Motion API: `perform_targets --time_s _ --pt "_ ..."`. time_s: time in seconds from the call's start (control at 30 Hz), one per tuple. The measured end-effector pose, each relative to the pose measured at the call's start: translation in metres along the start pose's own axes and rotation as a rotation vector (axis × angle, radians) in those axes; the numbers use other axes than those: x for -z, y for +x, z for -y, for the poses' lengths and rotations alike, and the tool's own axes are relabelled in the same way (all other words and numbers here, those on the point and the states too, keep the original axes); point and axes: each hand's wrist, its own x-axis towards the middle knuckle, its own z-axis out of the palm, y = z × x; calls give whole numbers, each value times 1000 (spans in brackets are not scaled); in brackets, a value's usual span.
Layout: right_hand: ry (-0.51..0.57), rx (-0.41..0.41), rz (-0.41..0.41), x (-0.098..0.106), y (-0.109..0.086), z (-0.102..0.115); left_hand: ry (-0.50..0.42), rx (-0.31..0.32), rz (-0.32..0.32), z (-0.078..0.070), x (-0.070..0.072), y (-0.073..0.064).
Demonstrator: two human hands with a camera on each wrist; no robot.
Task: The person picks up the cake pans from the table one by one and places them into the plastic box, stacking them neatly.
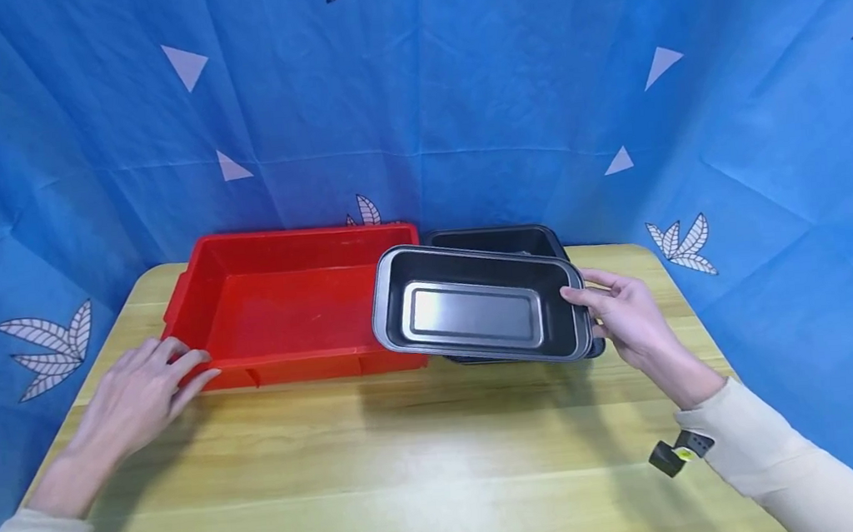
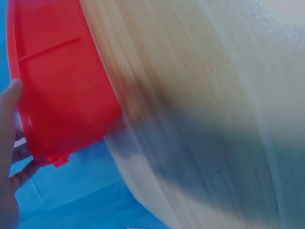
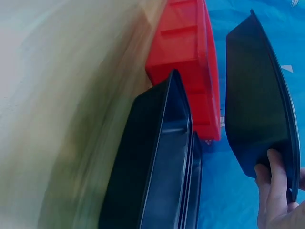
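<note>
My right hand (image 1: 630, 321) grips a dark metal loaf pan (image 1: 475, 312) by its right end, thumb inside the rim and fingers on the outer side. The pan is held up, its inside tipped toward me. Below and behind it are more dark loaf pans (image 1: 495, 240), partly hidden; the right wrist view shows at least two rims close together. At the far left, my left hand (image 1: 136, 393) holds the front left corner of a red plastic bin (image 1: 307, 369), the thumb on its rim and the fingers bent round the corner. No items show inside the bin.
The wooden table (image 1: 412, 467) has its back edge against a blue patterned cloth (image 1: 413, 92). The red bin stands at the back left, with the dark pans directly to its right. A small dark device is strapped on each wrist.
</note>
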Motion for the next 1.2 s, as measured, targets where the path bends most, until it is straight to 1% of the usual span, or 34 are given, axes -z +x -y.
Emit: perform_targets --time_s 0.23,0.33,0.5,0.6,0.7,0.97,1.1,1.2 --pt "-60 2 -18 -12 10 5 3 3 9 0 1 0" --pt "-64 9 -20 -18 13 6 -1 6 16 1 0 -1" --pt "-75 15 -21 -30 20 9 -1 -8 18 3 1 -1" --pt "-89 20 -27 -38 25 12 -2 -3 23 3 1 -1" --pt "-74 23 -20 -46 30 15 -5 2 24 3 0 -1" --pt "-70 50 14 -63 45 18 -15 -25 -55 2 -5 1" --pt "-73 59 28 -73 52 18 -14 -25 -66 1 -5 1" --pt "-84 66 35 -80 58 16 -7 -24 -61 1 -5 1"
